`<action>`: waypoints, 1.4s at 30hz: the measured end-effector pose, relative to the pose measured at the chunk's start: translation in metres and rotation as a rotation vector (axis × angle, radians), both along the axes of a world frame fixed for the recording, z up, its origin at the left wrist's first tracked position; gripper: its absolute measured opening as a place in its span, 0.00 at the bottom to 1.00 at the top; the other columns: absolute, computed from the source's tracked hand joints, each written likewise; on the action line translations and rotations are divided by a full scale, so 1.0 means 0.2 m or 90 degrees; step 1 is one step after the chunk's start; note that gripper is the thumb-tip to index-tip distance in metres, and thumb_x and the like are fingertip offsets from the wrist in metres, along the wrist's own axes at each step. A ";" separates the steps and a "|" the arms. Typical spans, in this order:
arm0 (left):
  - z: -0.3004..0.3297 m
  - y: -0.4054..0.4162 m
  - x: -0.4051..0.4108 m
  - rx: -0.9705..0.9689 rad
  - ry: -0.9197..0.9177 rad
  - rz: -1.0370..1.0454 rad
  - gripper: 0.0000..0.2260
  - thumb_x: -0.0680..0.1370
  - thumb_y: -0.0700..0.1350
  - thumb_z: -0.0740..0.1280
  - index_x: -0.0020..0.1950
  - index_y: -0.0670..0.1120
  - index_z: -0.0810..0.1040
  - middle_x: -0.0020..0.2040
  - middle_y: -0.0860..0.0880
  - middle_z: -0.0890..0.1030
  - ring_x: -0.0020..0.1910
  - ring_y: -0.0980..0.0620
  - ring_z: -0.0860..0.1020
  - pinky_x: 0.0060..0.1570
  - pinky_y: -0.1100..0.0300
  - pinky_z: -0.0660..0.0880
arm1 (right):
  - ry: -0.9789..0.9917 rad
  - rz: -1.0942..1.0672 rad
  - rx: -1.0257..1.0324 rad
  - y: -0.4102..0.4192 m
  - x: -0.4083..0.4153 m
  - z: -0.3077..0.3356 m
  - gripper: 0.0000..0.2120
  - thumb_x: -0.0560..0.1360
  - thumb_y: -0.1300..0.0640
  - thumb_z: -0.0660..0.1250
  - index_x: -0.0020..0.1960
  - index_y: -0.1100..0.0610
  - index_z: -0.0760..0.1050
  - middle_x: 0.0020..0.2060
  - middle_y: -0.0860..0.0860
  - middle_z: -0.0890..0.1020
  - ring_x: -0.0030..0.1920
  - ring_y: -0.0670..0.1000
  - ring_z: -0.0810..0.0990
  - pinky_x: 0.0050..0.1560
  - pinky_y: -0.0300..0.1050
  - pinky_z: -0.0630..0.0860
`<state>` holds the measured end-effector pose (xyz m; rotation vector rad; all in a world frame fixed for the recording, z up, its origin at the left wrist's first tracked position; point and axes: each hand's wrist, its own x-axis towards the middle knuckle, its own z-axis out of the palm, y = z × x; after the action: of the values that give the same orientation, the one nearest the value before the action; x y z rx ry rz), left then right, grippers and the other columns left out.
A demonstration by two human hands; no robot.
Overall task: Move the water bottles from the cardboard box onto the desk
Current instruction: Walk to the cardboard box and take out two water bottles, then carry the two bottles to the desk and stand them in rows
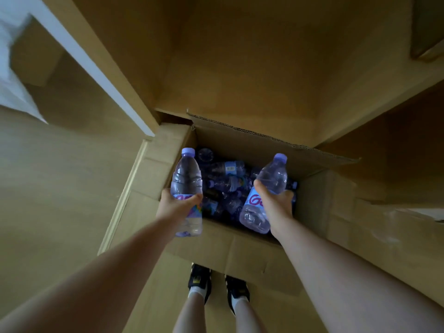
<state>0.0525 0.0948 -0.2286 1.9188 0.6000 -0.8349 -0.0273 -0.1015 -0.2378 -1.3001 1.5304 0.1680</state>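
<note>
An open cardboard box (pixel 319 188) stands on the floor below me, with several clear water bottles (pixel 228 179) with pale purple caps lying jumbled inside. My left hand (pixel 176 205) grips one bottle (pixel 186 179) around its label, upright, above the box's left edge. My right hand (pixel 276 205) grips a second bottle (pixel 271 181) at its middle, tilted with the cap up and to the right, over the box's near right side. The desk is not clearly in view.
The box's flaps (pixel 264 258) fold outward on all sides. Wooden furniture panels (pixel 240 56) rise behind the box. A wooden floor (pixel 48 176) lies to the left. My feet in dark shoes (pixel 218 284) stand just in front of the near flap.
</note>
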 end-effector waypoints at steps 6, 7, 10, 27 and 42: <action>0.31 0.17 -0.10 0.003 -0.025 0.094 0.24 0.67 0.47 0.77 0.57 0.45 0.69 0.45 0.47 0.77 0.41 0.47 0.79 0.36 0.53 0.79 | -0.009 0.117 -0.117 0.15 -0.02 0.24 0.40 0.69 0.40 0.73 0.69 0.60 0.60 0.58 0.60 0.77 0.51 0.59 0.78 0.44 0.48 0.71; 0.36 0.21 -0.11 0.007 -0.022 0.108 0.24 0.67 0.47 0.77 0.56 0.46 0.69 0.45 0.47 0.77 0.42 0.46 0.80 0.39 0.48 0.80 | -0.015 0.148 -0.129 0.18 -0.02 0.28 0.40 0.69 0.39 0.73 0.70 0.59 0.59 0.59 0.60 0.77 0.54 0.60 0.78 0.45 0.48 0.72; 0.52 0.33 -0.17 0.020 -0.035 0.143 0.25 0.66 0.48 0.78 0.56 0.47 0.69 0.47 0.47 0.77 0.45 0.43 0.80 0.45 0.40 0.80 | -0.042 0.226 -0.151 0.31 0.02 0.41 0.40 0.69 0.40 0.72 0.70 0.58 0.59 0.61 0.59 0.77 0.56 0.60 0.78 0.46 0.48 0.72; 1.20 1.43 -0.59 0.033 -0.131 0.617 0.28 0.65 0.45 0.78 0.59 0.44 0.68 0.52 0.44 0.77 0.49 0.43 0.79 0.52 0.44 0.78 | -0.243 0.751 -0.172 1.47 0.16 1.16 0.34 0.68 0.44 0.74 0.66 0.52 0.60 0.59 0.52 0.75 0.54 0.56 0.77 0.50 0.50 0.75; 1.57 2.35 -0.55 0.132 -0.232 0.840 0.32 0.69 0.46 0.77 0.66 0.42 0.65 0.60 0.43 0.75 0.52 0.44 0.75 0.54 0.53 0.73 | -0.361 0.923 -0.208 2.56 0.46 1.53 0.34 0.69 0.43 0.72 0.68 0.52 0.60 0.61 0.52 0.73 0.55 0.56 0.76 0.49 0.48 0.72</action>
<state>-0.0570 0.5654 0.0853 1.3223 1.4747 0.4175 0.0638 0.4101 0.0686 -2.2556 -0.0785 0.4127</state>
